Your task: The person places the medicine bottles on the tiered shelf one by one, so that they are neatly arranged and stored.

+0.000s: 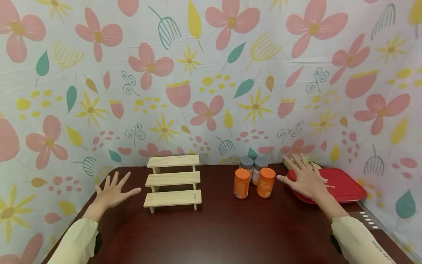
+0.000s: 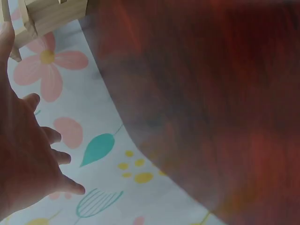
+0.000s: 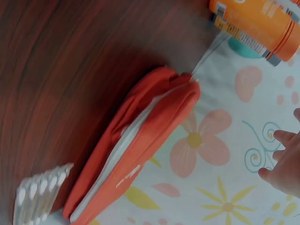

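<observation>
Two bare hands are out over a dark reddish-brown desk (image 1: 211, 234), and neither one is holding anything. The left hand (image 1: 112, 192) is just left of a pale wooden rack (image 1: 173, 179), fingers spread wide, with the thumb pointing at the rack and stopping a bit short of it in the head view. Rack's got three steps and stands upright toward the back of the desk, left of the middle.

The right hand (image 1: 306, 179) has its fingers wide too. From the head view it covers part of a red case (image 1: 344, 187) lying on the right side, but the right wrist cam shows a gap between them. Its thumb points toward two orange bottles (image 1: 241, 185), both upright and near each other, with two grey-capped bottles (image 1: 260, 163) right behind, partly hidden.

There's also a packet of white-tipped sticks (image 1: 368, 220) near the case at the desk's right edge, and a flowery cloth (image 1: 207, 79) behind everything
</observation>
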